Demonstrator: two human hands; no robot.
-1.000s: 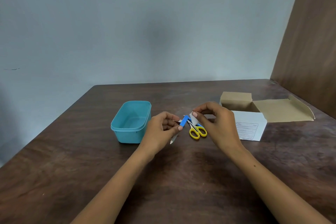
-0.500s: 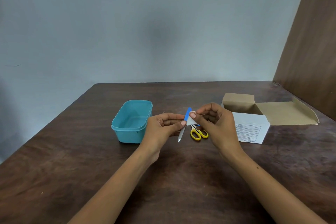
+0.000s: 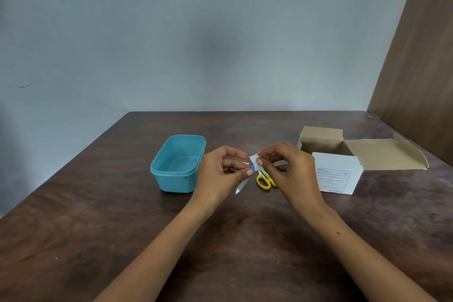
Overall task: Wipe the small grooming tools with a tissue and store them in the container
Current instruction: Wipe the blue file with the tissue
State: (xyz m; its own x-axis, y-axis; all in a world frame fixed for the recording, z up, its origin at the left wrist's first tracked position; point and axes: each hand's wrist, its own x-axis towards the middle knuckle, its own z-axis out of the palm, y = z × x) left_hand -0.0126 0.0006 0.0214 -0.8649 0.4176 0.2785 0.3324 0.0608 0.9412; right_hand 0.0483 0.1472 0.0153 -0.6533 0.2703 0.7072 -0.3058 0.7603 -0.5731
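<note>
My left hand pinches a nail file with a blue handle; its pale blade points down toward the table. My right hand pinches a small white tissue wrapped around the file's blue handle end. Both hands hover above the table's middle. An open teal container stands just left of my left hand, nothing visible inside. Small yellow-handled scissors lie on the table under my right hand, partly hidden by it.
An open white cardboard box with brown flaps stands to the right. The dark wooden table reaches a grey wall at the back. A brown wooden panel rises at the right.
The tissue has slid up the file toward its blue handle, now covering most of it. The file has turned more upright, and both hands stay close together.
</note>
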